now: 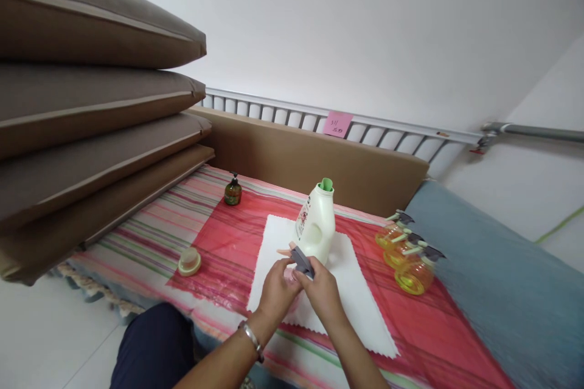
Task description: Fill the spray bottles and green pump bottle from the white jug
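Item: grey pump head [302, 260], pinched by right hand [322, 292] fingers; left hand [276, 295] closed on a small pinkish bottle, largely hidden. White jug [316, 226], green spout uncapped, just beyond fingertips. 3 yellow pump bottles [407, 255] assembled, right. Pump seemingly not yet seated.

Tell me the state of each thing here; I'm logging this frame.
White jug: upright, cap off.
Grey pump head: off its bottle, held in both hands, left hand, right hand.
Three yellow spray bottles: lying down, pumps on.
Small brown bottle: upright, capped.
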`<action>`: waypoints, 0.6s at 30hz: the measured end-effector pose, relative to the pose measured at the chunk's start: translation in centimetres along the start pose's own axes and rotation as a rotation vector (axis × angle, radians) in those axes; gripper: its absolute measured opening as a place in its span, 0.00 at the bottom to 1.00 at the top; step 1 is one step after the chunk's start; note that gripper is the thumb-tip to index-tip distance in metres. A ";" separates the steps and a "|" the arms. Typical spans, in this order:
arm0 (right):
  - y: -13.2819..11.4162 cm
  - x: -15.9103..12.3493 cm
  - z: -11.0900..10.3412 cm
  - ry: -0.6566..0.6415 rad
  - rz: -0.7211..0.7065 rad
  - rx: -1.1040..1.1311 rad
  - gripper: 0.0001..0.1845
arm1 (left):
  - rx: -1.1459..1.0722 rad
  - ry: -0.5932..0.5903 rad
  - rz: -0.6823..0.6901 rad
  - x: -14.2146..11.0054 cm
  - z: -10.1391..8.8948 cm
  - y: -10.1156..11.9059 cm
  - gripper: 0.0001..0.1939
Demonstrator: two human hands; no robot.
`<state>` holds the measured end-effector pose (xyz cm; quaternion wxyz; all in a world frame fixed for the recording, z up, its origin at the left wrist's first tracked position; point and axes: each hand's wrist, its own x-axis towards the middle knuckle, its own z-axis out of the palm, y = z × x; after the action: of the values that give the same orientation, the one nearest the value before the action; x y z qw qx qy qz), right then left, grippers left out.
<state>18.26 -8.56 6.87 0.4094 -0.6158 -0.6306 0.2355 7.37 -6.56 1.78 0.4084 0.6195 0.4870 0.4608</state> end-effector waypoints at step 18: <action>-1.6 2.1 -2.1 -0.087 -0.076 -0.266 0.07 | -0.015 -0.090 -0.016 0.5 -0.3 -0.2 0.21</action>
<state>19.24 -7.20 9.81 0.3049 -0.6297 -0.6962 0.1606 7.12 -5.98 1.70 0.4382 0.6324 0.4697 0.4329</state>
